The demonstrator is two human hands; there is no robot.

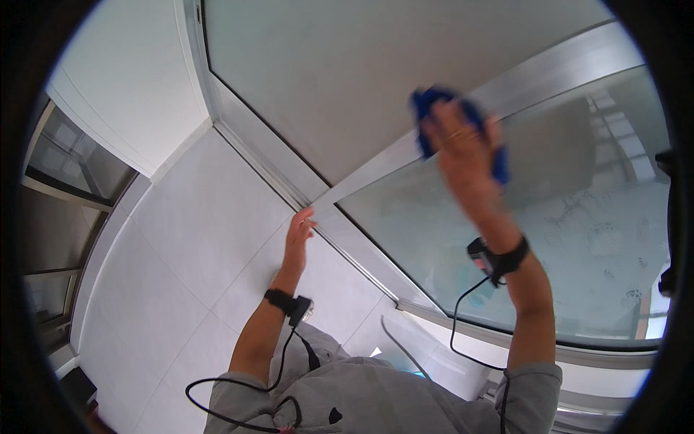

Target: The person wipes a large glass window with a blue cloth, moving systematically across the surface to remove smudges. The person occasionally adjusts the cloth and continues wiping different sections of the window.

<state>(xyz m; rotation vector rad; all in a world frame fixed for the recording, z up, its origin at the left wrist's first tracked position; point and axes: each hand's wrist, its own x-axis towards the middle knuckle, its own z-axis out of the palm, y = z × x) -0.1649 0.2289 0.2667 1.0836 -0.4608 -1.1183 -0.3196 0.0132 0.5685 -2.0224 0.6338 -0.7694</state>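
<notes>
My right hand (461, 146), blurred, presses a blue cloth (425, 116) against a sliding glass door, where the silver metal frame (387, 160) meets the glass. Parts of the cloth stick out past my fingers on both sides. Frosted-looking glass (336, 81) fills the panel on one side of that frame bar. On the other side lies a reflective glass panel (547, 163) with a faint floral pattern. Lower and to the left, my left hand (298, 230) is beside the door's bottom edge, its fingers loosely bent and apart with nothing in them. Whether its fingertips touch the frame cannot be seen clearly.
Pale floor tiles (184, 217) spread beneath me. A floor track (352, 249) runs along the door. A white panel (130, 81) stands at upper left, near a framed glass unit (70, 157). Black cables (455, 314) hang from devices strapped to both wrists.
</notes>
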